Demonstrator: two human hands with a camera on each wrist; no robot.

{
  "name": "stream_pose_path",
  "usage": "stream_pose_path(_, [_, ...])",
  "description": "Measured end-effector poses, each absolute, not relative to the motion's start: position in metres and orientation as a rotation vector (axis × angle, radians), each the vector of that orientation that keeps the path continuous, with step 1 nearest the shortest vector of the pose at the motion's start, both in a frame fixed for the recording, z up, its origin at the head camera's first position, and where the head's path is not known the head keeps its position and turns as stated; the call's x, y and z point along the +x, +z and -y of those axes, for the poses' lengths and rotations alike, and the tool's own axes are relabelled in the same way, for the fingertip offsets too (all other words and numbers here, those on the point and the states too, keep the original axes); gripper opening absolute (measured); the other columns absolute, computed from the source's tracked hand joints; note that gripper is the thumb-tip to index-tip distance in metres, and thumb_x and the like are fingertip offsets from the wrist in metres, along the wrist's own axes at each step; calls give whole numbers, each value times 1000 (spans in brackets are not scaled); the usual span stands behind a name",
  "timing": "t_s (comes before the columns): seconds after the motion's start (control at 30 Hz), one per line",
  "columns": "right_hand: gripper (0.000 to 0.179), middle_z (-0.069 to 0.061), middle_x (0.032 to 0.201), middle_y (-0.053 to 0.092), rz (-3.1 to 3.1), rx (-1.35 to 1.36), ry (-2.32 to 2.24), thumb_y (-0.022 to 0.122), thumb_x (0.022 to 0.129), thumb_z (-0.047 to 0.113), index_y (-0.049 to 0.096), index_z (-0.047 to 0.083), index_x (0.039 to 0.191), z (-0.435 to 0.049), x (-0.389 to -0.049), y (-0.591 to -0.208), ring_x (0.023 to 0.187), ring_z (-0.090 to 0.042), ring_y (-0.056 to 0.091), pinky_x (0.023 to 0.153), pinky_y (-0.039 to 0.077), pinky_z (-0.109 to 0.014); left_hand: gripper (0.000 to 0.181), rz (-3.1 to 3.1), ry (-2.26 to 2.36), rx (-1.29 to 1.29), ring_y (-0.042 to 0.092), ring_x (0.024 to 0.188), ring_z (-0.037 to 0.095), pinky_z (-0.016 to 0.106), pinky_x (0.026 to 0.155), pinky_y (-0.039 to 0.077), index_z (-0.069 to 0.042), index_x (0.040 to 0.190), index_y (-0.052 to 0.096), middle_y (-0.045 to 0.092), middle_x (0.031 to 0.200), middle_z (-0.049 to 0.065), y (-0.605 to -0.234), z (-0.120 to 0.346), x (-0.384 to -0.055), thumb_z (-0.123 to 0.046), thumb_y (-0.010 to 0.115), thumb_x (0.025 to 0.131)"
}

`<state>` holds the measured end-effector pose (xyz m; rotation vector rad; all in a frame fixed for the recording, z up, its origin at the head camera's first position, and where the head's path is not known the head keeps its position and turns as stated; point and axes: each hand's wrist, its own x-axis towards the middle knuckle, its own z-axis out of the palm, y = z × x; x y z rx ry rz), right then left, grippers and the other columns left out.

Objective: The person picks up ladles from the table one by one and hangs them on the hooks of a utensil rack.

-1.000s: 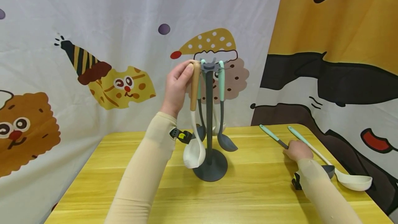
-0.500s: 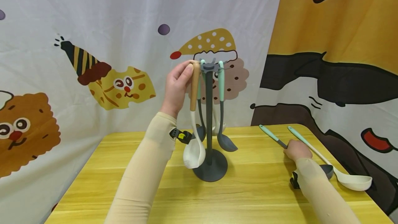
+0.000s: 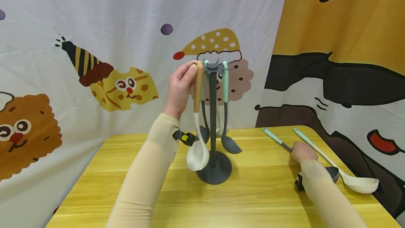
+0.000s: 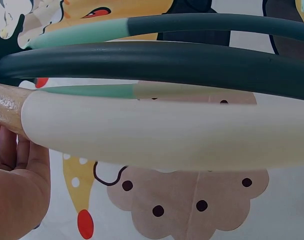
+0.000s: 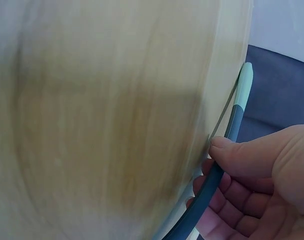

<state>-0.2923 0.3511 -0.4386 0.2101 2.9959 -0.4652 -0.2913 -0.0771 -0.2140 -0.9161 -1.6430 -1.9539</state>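
Note:
My left hand (image 3: 180, 83) pinches the top of the wooden handle of a white ladle (image 3: 197, 156), which hangs upright at the left of a dark grey utensil stand (image 3: 213, 115). In the left wrist view the fingers (image 4: 23, 152) lie at the wooden handle; their tips are partly hidden. Over at the right, my right hand (image 3: 303, 151) holds the dark shaft of a mint-handled grey ladle (image 3: 272, 135) lying at the table. The right wrist view shows its thumb and fingers around the shaft (image 5: 204, 197). My sleeve partly covers that ladle's bowl.
A white ladle with a mint handle (image 3: 359, 185) lies along the table's right edge. From the stand hang a grey ladle (image 3: 231, 145) on the right and other utensils behind the post. A patterned cloth (image 3: 136, 38) stands behind the wooden table (image 3: 253, 200).
The grey ladle's handle and my right hand have shifted slightly to the left. My left hand and the wooden-handled ladle stay where they were.

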Motion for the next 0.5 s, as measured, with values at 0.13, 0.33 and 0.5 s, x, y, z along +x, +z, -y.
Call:
stream_pose_path(0.13, [14,-20,79,59,-2988,209,-479,52,90,3,64,-4,85,-350,-292,-438,69,-33,55,57,46,-44,35,1642,-1963,-911,58,102,21,39,100,46,5,124,61,63,115,7,-214,77,-291,-21,49,103])
stream_pose_path(0.33, [12,-18,82,64,-3014,153,-489,61,87,6,68,-3,89,-349,-291,-439,72,-33,59,61,49,-47,35,1649,-1958,-909,58,102,21,39,100,46,5,124,61,63,115,7,-213,77,-290,-20,49,103])
stream_pose_path(0.5, [17,-19,90,66,-3058,116,-495,65,88,11,69,-3,98,-342,-291,-438,75,-32,60,65,50,-48,36,1645,-1961,-909,59,101,22,39,100,47,6,125,60,62,114,7,-213,77,-291,-20,49,103])
